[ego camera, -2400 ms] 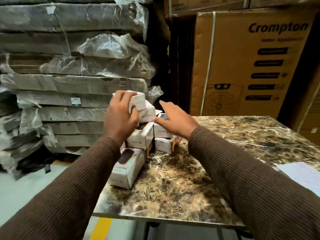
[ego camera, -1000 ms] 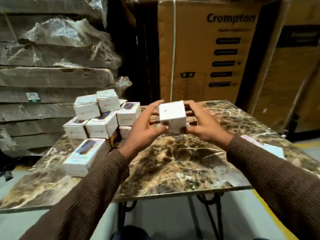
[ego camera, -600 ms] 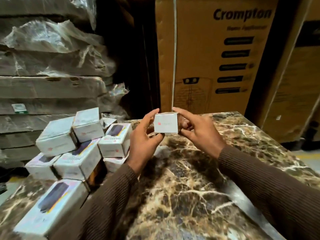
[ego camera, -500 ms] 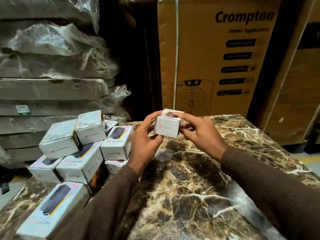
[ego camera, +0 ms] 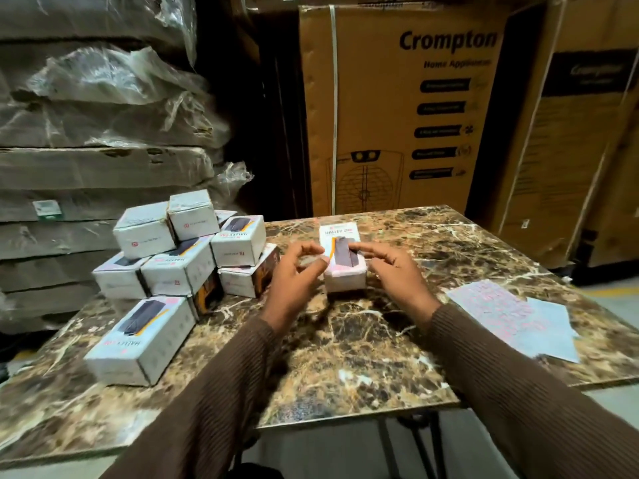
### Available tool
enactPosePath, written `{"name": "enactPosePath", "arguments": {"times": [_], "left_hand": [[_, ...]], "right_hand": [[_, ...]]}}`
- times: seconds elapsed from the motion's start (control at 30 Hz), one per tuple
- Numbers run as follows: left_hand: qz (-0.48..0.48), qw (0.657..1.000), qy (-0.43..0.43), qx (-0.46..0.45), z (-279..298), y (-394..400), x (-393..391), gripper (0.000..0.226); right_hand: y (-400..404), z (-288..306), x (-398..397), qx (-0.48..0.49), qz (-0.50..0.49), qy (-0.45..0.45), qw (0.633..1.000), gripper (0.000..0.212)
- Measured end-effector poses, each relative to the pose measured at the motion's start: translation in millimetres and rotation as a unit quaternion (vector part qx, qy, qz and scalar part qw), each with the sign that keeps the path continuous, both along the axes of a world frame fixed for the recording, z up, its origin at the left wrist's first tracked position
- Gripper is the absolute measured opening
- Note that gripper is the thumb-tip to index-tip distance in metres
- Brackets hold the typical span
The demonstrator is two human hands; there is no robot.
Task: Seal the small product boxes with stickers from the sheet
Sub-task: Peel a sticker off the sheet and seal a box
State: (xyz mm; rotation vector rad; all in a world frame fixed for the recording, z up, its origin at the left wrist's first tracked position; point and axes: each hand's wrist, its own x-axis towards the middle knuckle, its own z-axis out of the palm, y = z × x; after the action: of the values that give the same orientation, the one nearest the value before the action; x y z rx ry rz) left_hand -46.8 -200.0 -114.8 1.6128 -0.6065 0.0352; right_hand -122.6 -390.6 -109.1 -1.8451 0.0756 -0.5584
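Two brown ribbed sleeves (ego camera: 518,392) are reaching in from the bottom edge, converging toward the middle of the marble table (ego camera: 363,347); both are cut off by the frame below the elbows.

Left hand (ego camera: 294,278) is hovering just left of the small box (ego camera: 342,259), fingers loosely curled and relaxed, gripping nothing; the thumb tip is lying right at the box's left edge, contact uncertain through blur. Right hand (ego camera: 394,271) is sitting on the other side, fingers mostly straight, index fingertip resting on the box's top face near the dark printed product picture. It is not clasping the box either.

The small box is standing on the tabletop between the two hands, top face up, lettering upside down to the viewer. Whether its flap carries a sticker cannot be made out.

Sticker sheet (ego camera: 501,312) is lying flat near the right table edge, well apart from both hands, pink print blurred, overlapping a second pale sheet beneath it.

To the left, a pile of similar boxes (ego camera: 179,257) is stacked in two tiers, one long box lying nearest the viewer.

Beyond the table: a large Crompton carton (ego camera: 397,115) is standing upright, and plastic-wrapped flat packs (ego camera: 103,115) are stacked at the far left.
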Motion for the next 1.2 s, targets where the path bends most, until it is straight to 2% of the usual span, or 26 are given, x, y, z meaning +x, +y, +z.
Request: {"name": "enactPosePath", "arguments": {"times": [0.13,0.27,0.37,0.63,0.73,0.97,1.2], "left_hand": [[0.008,0.997,0.067,0.023,2.1,-7.6,16.5,0.018],[0.007,0.998,0.052,0.044,-3.0,-19.1,41.9,0.027],[0.003,0.996,0.048,0.069,-12.9,-26.3,52.8,0.02],[-0.02,0.994,0.07,0.084,-20.2,-22.3,56.1,0.033],[-0.031,0.995,0.064,0.066,-16.7,-19.0,51.9,0.038],[-0.024,0.998,-0.037,0.046,-5.1,-9.1,43.0,0.053],[-0.032,0.996,-0.071,0.037,-3.1,-10.2,43.1,0.077]], "right_hand": [[-6.1,-5.7,9.1,-0.007,-0.01,0.015,1.0,0.036],[-14.9,-9.4,23.1,-0.027,-0.013,0.031,0.999,0.023],[-22.2,-16.2,34.5,-0.04,-0.01,0.04,0.998,0.019],[-25.3,-17.8,39.8,0.029,0.001,0.101,0.994,0.041],[-24.1,-13.2,33.4,0.047,0.031,0.083,0.995,0.034],[-22.9,-10.4,30.1,-0.003,0.032,0.013,0.999,0.067],[-21.0,-9.5,29.1,-0.043,0.028,-0.026,0.998,0.072]]}}
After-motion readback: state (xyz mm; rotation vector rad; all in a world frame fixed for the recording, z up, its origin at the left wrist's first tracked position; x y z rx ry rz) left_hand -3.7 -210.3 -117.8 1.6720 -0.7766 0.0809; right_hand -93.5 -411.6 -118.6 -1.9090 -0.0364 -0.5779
